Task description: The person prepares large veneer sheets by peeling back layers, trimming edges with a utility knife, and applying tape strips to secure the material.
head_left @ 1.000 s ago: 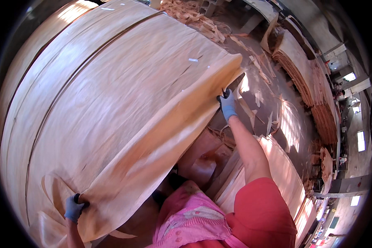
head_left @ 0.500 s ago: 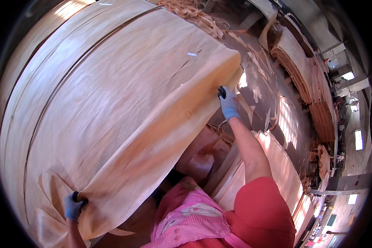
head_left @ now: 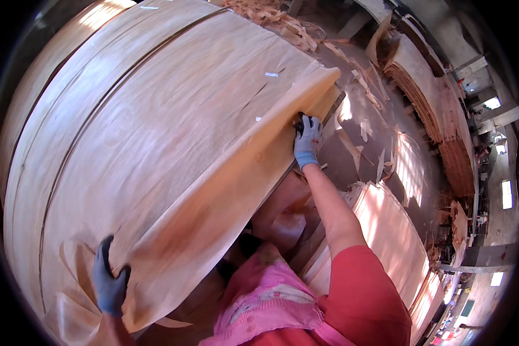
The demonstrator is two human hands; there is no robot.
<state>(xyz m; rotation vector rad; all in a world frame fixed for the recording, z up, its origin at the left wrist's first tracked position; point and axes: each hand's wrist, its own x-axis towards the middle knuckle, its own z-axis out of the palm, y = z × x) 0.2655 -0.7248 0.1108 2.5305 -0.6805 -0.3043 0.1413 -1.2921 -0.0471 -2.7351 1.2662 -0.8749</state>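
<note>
A large, thin wood veneer sheet (head_left: 213, 213) lies over a broad veneer stack (head_left: 155, 98), its near side raised in a long tan fold. My right hand (head_left: 308, 140), in a grey-blue glove with dark fingertips, is closed on the sheet's edge near the far right corner. My left hand (head_left: 110, 282), gloved the same way, is at the near left corner with thumb and fingers apart. No veneer shows between them. Beside that hand, a crumpled veneer flap (head_left: 75, 311) curls up.
Another veneer stack (head_left: 380, 225) stands by my right arm. Taller veneer piles (head_left: 429, 109) are at the far right. Torn veneer scraps (head_left: 282, 23) litter the floor (head_left: 343, 147) beyond the stack. A dark gap (head_left: 121, 86) runs between sheets on the left.
My left hand has let go of the sheet's near corner and its fingers have spread. My right hand has shifted slightly left along with the edge it holds.
</note>
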